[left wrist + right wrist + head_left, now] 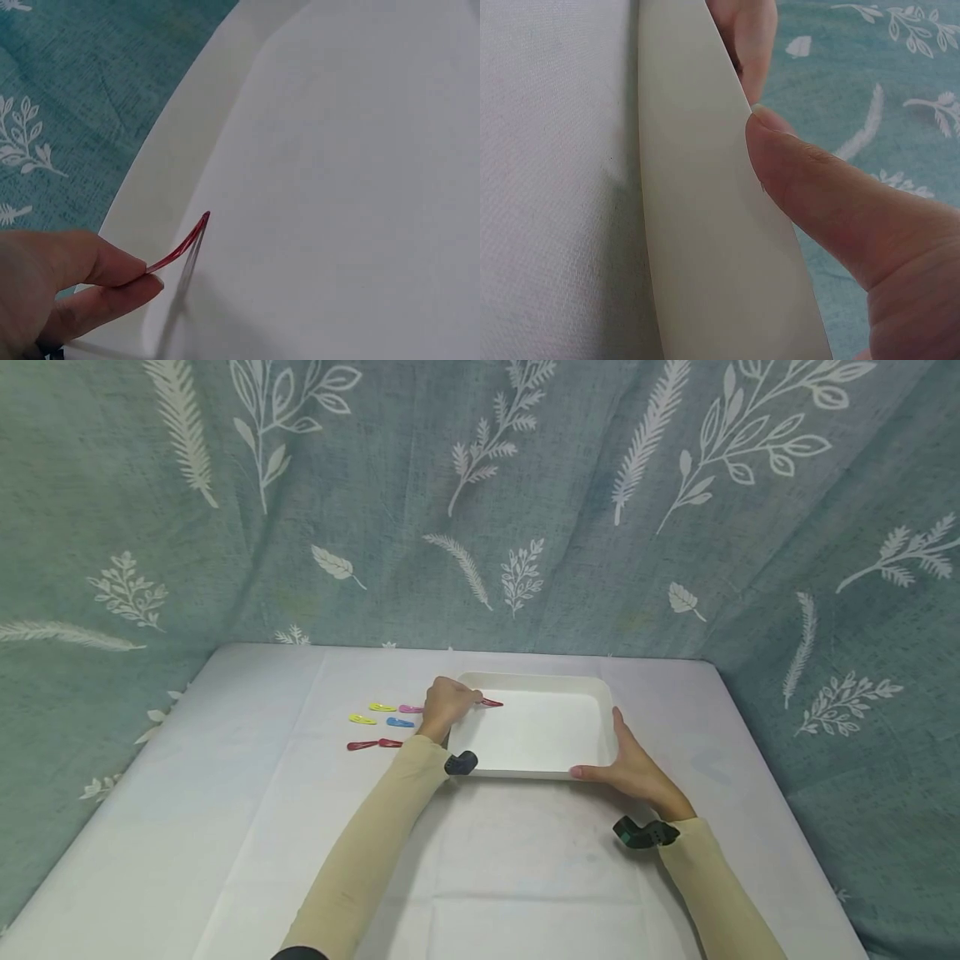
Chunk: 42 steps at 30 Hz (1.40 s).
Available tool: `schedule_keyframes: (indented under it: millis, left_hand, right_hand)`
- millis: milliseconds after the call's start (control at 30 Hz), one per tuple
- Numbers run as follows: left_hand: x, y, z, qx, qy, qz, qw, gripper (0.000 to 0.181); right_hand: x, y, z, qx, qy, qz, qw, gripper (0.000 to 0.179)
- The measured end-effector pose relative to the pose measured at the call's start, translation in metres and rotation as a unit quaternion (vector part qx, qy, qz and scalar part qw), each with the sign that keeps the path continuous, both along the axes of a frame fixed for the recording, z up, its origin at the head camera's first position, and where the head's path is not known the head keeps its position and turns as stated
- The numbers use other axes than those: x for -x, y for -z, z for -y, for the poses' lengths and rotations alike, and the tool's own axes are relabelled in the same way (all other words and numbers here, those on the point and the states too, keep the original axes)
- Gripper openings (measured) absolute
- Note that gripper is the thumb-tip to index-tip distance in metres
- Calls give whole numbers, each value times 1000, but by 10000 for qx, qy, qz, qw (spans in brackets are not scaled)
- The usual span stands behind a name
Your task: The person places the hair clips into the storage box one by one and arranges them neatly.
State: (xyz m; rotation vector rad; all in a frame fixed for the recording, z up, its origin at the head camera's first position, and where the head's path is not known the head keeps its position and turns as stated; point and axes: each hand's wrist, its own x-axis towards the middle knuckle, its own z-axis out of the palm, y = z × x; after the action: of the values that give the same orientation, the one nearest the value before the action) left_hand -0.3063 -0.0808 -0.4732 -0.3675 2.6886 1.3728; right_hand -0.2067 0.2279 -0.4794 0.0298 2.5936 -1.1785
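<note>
Pinching a red clip (492, 702) over the white tray (540, 727), leftward, with left hand (450, 700), bracing the near-right corner with right hand (636, 768) spread — seemingly just begun, with six clips (400, 722) left on the worktop (525, 868).

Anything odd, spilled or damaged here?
Nothing stands out: white tray on the table, red clip pinched in the left hand, other clips lying left of the tray. No spill or damage visible, though those clips are small in view.
</note>
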Motion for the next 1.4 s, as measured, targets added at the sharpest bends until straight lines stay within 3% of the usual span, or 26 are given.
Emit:
schedule_keyframes:
  millis: [567, 933, 1400]
  left_hand:
    - [-2, -3, -4, 676, 234, -70, 9974, 25]
    - [2, 0, -3, 731, 365, 2, 9967, 24]
    - [-2, -7, -1, 663, 367, -7, 9971, 26]
  right_hand:
    - [-1, 3, -2, 77, -39, -76, 9999, 145]
    - [-1, 3, -3, 60, -80, -125, 9999, 147]
    - [-1, 1, 1, 56, -20, -58, 10000, 145]
